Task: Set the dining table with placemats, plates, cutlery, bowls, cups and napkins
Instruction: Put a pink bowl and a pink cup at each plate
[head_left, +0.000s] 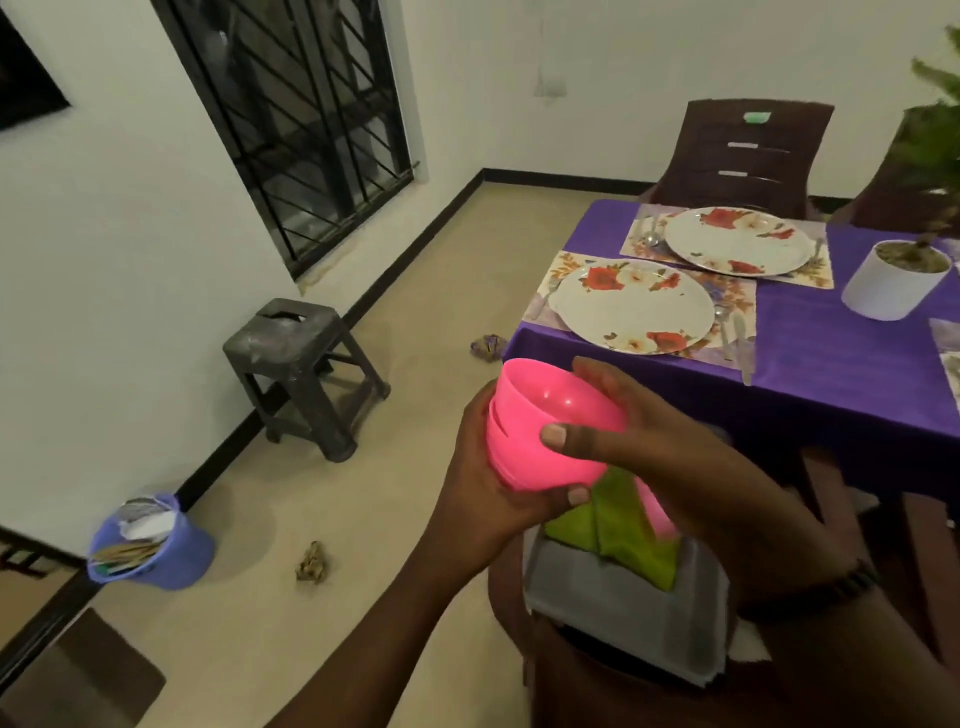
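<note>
A stack of pink plastic bowls (550, 415) is held in front of me, tilted to the left. My left hand (488, 478) cups the stack from below and behind. My right hand (649, 441) grips the top bowl, thumb across its side and fingers over the rim. Below them, green napkins (623, 530) and another pink item (657, 512) lie on a grey tray (613, 592) on a brown chair. On the purple-covered table (831, 374) are two floral plates (634, 306) (737, 240) on floral placemats (732, 291), with cutlery (737, 338) beside them.
A white plant pot (891, 286) stands on the table at right. A brown chair (748, 150) is at the far side. On the floor at left are a dark stool (306, 374), a purple waste bin (150, 545) and crumpled litter (311, 561).
</note>
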